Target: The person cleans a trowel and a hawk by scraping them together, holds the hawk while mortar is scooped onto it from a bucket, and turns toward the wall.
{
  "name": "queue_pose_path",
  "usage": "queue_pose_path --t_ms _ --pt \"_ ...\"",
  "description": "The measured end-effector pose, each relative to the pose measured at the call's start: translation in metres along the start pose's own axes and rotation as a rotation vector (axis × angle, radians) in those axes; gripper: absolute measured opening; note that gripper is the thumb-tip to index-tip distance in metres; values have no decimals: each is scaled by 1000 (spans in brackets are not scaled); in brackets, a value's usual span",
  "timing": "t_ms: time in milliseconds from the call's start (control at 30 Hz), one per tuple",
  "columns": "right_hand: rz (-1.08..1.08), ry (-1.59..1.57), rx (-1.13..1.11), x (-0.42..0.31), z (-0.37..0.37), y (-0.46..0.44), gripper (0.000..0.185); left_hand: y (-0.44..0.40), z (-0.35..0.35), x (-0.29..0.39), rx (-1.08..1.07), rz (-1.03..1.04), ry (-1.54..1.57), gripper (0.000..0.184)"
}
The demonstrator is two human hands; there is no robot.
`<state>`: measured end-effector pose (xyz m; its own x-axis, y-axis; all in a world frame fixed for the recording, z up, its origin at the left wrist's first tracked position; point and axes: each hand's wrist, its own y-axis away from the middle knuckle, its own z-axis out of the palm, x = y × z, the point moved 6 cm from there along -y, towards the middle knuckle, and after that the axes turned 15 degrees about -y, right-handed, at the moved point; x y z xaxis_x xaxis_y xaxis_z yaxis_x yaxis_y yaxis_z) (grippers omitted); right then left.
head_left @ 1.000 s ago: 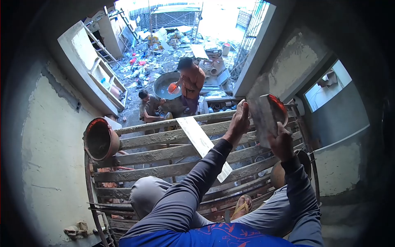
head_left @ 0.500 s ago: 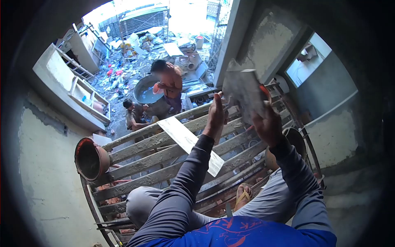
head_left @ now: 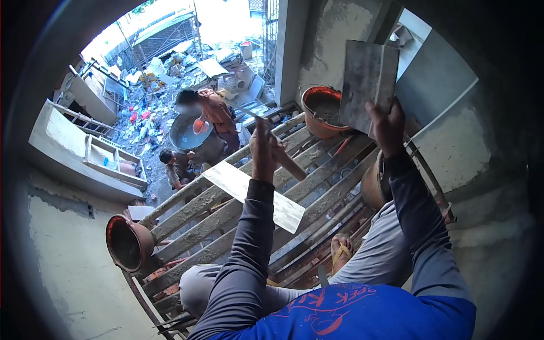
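Observation:
My left hand (head_left: 262, 148) is closed around a tool with a brown handle (head_left: 293, 168); a thin grey end of it sticks out above the fingers. To the right, my right hand (head_left: 388, 126) grips the lower part of a flat grey rectangular slab (head_left: 361, 85), held upright. Just left of the slab stands an orange-rimmed bucket (head_left: 324, 112) with grey material inside. Below my left hand a pale flat board (head_left: 258, 197) lies across the wooden slats (head_left: 226, 218).
A second bucket (head_left: 129, 243) sits at the left end of the slats, a third (head_left: 374, 180) near my right forearm. Two people (head_left: 218, 116) are at a round tub (head_left: 190, 135) on the lower ground, amid scattered debris. Walls (head_left: 73, 249) rise on both sides.
The view has swung to the right. My hands have moved apart, the slab is held higher and steadier, and the tool in my left hand now shows.

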<state>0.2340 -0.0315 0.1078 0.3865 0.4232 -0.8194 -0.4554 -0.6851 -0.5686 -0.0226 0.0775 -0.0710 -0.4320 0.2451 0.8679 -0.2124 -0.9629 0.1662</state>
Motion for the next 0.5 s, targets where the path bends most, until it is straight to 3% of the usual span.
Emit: queue_pose_path --t_ms 33,133,200,300,400,500 --pt "38 -76 31 12 -5 -4 28 -2 -2 -1 -13 14 99 61" --pt "227 89 -321 43 -5 2 33 -9 -9 -1 -48 39 224 72" --pt "245 508 -640 77 0 24 37 -11 -8 0 -47 40 255 72" --pt "266 879 -999 153 11 89 24 -15 -4 -4 -41 67 268 58" --pt "433 926 -1136 203 3 152 25 -19 -1 -8 -44 67 267 51" --pt "669 849 -1381 252 -11 203 36 -20 8 -12 -66 44 294 57"
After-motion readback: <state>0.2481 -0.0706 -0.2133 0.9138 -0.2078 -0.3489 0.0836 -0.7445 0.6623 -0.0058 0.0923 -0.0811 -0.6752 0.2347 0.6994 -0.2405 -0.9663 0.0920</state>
